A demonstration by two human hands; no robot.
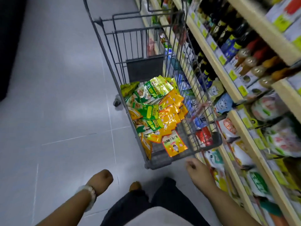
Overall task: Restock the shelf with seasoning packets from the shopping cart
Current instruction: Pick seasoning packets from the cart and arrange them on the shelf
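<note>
Head view: seasoning packets lie beyond both seemingly empty hands.

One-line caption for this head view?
Both hands, left and right, empty near a cart of seasoning packets beside stocked shelves.

Packets in cart, shelf right

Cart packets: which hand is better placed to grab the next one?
The right hand, probably. It sits just by the near end of the cart, close to the orange packet, with the shelf on its side. The left hand hangs further back. Both look empty.
</note>
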